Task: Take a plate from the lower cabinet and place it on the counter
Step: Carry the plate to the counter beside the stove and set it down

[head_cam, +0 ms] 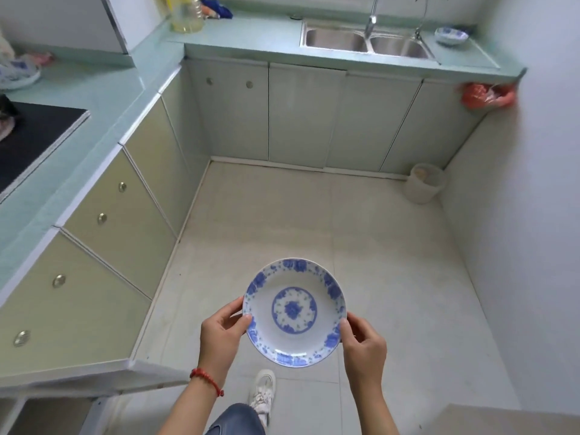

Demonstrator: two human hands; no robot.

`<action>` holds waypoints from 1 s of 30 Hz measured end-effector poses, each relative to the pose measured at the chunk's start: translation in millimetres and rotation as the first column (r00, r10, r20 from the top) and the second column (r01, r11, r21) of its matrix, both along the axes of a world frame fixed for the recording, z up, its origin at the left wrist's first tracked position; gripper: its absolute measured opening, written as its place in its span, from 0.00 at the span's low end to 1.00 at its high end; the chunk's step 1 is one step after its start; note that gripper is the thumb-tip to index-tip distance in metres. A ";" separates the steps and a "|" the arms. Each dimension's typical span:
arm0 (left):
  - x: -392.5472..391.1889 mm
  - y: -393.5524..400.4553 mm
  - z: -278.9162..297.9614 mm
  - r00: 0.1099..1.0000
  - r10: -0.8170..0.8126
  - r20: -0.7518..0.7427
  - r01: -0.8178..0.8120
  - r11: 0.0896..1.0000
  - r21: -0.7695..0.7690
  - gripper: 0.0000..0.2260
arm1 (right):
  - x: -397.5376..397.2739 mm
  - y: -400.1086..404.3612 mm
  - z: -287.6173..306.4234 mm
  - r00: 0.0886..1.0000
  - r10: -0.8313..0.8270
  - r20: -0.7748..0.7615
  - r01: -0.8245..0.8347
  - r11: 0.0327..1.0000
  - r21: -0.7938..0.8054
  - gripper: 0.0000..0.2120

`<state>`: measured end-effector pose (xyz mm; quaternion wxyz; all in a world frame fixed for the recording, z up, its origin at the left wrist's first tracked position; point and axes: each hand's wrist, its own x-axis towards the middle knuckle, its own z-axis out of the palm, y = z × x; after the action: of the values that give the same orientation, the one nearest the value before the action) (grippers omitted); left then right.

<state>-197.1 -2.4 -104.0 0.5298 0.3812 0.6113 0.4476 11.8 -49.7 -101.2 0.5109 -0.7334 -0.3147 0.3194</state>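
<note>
A white plate (294, 312) with a blue flower pattern hovers level above the floor, low in the middle of the view. My left hand (221, 335) grips its left rim, thumb on top. On the opposite rim, my right hand (364, 343) holds it the same way. The pale green counter (103, 98) runs along the left side and across the back. The lower cabinet doors (94, 233) beneath it all appear closed.
A black cooktop (31, 136) sits on the left counter, with another blue-patterned dish (18, 73) behind it. The back counter has a double sink (367, 42), a small bowl (451, 35) and a plastic bottle (187, 14). A bin (423, 186) stands in the floor's far right corner.
</note>
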 end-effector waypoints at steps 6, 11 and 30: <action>22.5 113.2 23.6 0.997 -0.074 0.004 0.074 0.997 0.018 0.15 | 19.7 99.4 22.9 0.999 -0.046 -0.021 0.047 0.999 0.026 0.09; 55.6 187.6 37.2 0.995 -0.098 0.035 0.097 0.995 0.030 0.16 | 47.7 169.1 40.2 0.997 -0.076 -0.034 0.078 0.995 0.055 0.11; 214.1 441.2 63.7 0.995 0.035 0.094 -0.042 0.996 0.074 0.16 | 209.6 449.1 75.5 1.000 0.016 -0.001 -0.016 0.996 0.089 0.12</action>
<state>17.0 438.8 -40.3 0.5339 0.3679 0.5759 0.4980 221.5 399.4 -25.7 0.5409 -0.7072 -0.3340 0.3095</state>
